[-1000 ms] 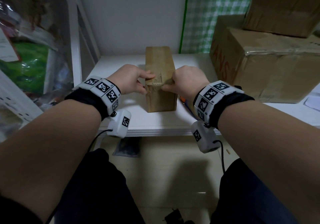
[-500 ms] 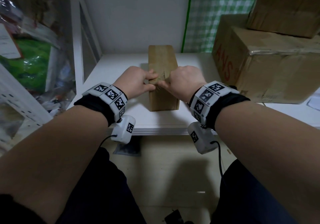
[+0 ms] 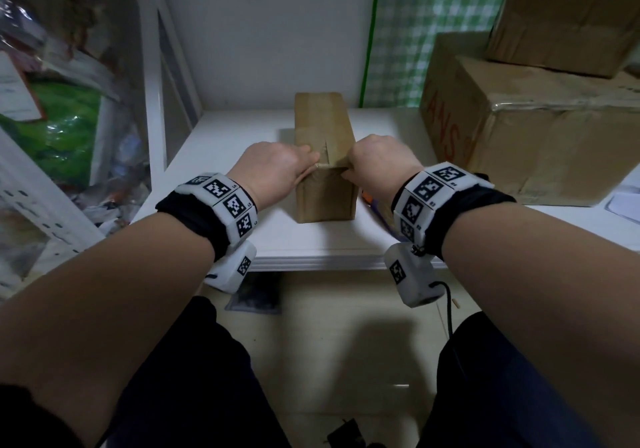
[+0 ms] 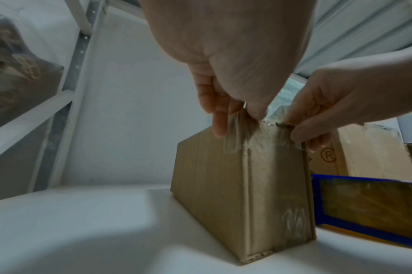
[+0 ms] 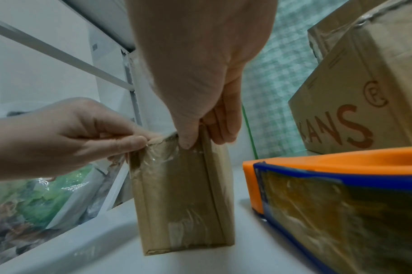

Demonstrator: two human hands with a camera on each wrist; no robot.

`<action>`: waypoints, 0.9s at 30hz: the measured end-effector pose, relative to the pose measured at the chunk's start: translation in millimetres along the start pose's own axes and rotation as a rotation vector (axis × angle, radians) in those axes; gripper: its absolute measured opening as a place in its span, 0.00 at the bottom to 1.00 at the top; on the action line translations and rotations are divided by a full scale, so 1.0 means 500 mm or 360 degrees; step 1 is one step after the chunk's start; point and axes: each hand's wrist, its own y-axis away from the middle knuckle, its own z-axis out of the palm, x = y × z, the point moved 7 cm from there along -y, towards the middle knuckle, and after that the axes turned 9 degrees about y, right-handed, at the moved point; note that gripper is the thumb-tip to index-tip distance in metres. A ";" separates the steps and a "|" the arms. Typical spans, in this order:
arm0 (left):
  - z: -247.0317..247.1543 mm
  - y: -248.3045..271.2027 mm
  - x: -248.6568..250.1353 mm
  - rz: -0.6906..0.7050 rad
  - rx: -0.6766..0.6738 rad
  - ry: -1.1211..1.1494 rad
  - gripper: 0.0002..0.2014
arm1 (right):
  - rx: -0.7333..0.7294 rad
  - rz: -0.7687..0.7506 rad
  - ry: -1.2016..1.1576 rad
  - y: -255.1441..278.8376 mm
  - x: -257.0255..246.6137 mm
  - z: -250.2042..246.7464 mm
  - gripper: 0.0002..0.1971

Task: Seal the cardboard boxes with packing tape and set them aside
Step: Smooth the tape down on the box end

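Head view shows a narrow cardboard box (image 3: pixel 323 156) standing on the white shelf (image 3: pixel 221 156), near its front edge, with both hands at the box's near top edge. The left hand (image 3: pixel 273 167) has its fingers curled down over the left top corner, pressing a strip of clear packing tape (image 4: pixel 237 137) against the side wall. The right hand (image 3: pixel 379 163) is clamped on the right corner, thumb (image 5: pixel 186 140) pushing the tape onto the front face, fingers behind.

The step in hand appears to be smoothing the tape end over the edge. To do it well:

1. Hold the box still with one hand while the other rubs.
2. Press from the edge downward, so wrinkles near the corner flatten.
3. Fold the loose flap at the left fully onto the cardboard.

A tape dispenser (image 5: pixel 336 185), blue and orange, lies just beside the box on the right. Two larger boxes (image 3: pixel 540 129) are stacked further right.
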 end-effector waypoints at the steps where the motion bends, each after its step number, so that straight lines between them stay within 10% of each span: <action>1: 0.002 0.002 -0.002 0.0006 0.0014 0.0023 0.27 | 0.0001 0.0001 -0.0018 -0.001 0.002 0.005 0.15; 7: -0.010 -0.001 -0.028 -0.0269 -0.0118 0.0269 0.22 | 0.0001 -0.0069 -0.0188 0.005 0.016 0.010 0.31; 12: -0.010 -0.016 -0.078 -0.0805 0.0090 0.1290 0.18 | 0.0051 0.0130 -0.0682 -0.004 0.063 0.016 0.31; 19: 0.027 -0.044 -0.083 -0.0832 0.0296 0.1546 0.11 | 0.0085 0.0272 -0.1111 -0.023 0.083 0.039 0.13; 27: 0.045 -0.041 -0.094 -0.0646 0.0271 0.1273 0.16 | 0.0182 0.0243 -0.1228 -0.042 0.076 0.055 0.15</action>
